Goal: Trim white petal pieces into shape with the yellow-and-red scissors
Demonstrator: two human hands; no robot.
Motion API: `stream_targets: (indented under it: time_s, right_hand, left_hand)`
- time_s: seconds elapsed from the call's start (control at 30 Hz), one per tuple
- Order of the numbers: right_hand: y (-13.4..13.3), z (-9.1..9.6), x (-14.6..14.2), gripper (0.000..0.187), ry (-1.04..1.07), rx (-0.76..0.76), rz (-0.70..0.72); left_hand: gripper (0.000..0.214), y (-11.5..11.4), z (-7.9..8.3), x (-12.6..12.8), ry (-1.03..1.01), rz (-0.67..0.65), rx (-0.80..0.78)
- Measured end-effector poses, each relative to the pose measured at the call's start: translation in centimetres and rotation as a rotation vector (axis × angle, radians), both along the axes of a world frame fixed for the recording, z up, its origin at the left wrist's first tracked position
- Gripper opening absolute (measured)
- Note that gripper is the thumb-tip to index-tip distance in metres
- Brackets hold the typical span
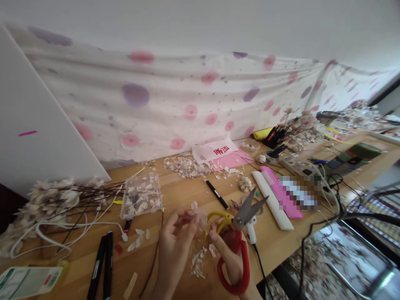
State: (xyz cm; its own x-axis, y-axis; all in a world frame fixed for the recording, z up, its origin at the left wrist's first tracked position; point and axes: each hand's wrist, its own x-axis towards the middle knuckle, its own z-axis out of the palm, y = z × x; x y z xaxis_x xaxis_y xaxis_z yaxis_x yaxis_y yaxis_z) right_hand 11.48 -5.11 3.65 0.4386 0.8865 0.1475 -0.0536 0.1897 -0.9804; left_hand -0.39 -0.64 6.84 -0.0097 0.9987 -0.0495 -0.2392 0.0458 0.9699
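Between the fingertips of my left hand is a pale, thin petal-like piece. My right hand is wrapped around a pair of scissors with red and yellow handles, their blades spread and pointing away to the upper right. Both hands are close together over the table's front part. Small white clippings lie on the wood beneath them. Loose pale petals rest left of my left hand, near a clear compartment box filled with similar pieces. A black marker lies beyond my hands.
Two black markers, a white cable and dried-looking flowers are on the left. Petal scraps lie along the back. On the right are a white strip, a pink packet, a power strip and black cables at the edge.
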Motion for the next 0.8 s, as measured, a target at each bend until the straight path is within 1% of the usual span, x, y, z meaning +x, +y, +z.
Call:
stream_targets:
  time_s: [0.1,0.23,0.33,0.47,0.57,0.63,0.7,0.73,0.8]
  right_hand:
    - [0.9,1.0,0.5,0.038,0.042,0.005,0.016]
    - [1.4,1.2,0.3,0.035,0.074,-0.027,0.023]
    - [1.8,0.9,0.0,0.036,0.081,-0.032,0.028]
    - [2.2,0.8,0.0,0.035,0.059,-0.048,0.037]
    - [2.5,0.9,0.2,0.035,0.018,-0.066,0.019]
    - [2.5,0.9,0.4,0.037,-0.009,-0.068,0.012]
    - [2.1,0.6,0.7,0.039,-0.028,-0.058,0.042]
    - [1.7,0.3,1.0,0.043,-0.034,-0.051,0.077]
    - [0.8,-0.5,1.3,0.058,-0.062,-0.047,0.165]
  left_hand:
    - [0.015,0.3,-0.3,-0.1,0.033,-0.070,-0.001]
    - [0.015,0.6,-0.9,-0.3,0.052,-0.133,-0.007]
    - [0.018,0.7,-0.8,-0.1,-0.023,-0.158,-0.062]
    - [0.024,0.8,-0.1,0.3,-0.163,-0.231,-0.198]
    - [0.023,0.9,0.1,0.3,-0.184,-0.276,-0.246]
    - [0.024,1.1,0.0,0.3,-0.195,-0.260,-0.257]
    - [0.024,1.4,-0.1,0.1,-0.231,-0.204,-0.275]
    - [0.023,1.6,-0.1,0.0,-0.249,-0.162,-0.284]
    - [0.021,2.1,-0.1,-0.1,-0.264,-0.075,-0.286]
